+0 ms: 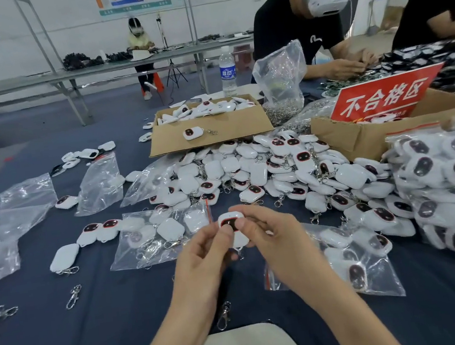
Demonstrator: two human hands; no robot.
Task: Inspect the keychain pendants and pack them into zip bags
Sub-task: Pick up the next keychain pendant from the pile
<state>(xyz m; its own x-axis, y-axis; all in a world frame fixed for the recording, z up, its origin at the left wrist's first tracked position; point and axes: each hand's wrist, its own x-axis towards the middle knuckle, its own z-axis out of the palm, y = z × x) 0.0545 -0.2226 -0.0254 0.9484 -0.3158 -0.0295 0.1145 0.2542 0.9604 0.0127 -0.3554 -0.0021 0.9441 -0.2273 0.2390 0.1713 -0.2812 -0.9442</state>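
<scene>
Both hands are together on one pendant (231, 218), the left hand (202, 253) and right hand (271, 235) pinching it by its edges. It wants a full turn, face and clasp checked, before going into the zip bag (154, 241) just left of the left hand.

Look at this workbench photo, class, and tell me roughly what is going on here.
Someone is checking one white keychain pendant, pinching it between the left hand and right hand, thumbs by its dark, red-rimmed face, above a blue-covered table. A part-filled zip bag lies just beyond the left hand, and a second zip bag lies by the right forearm. A big pile of loose pendants sits behind, in front of an open cardboard box. Across the table, another person handles small parts.
</scene>
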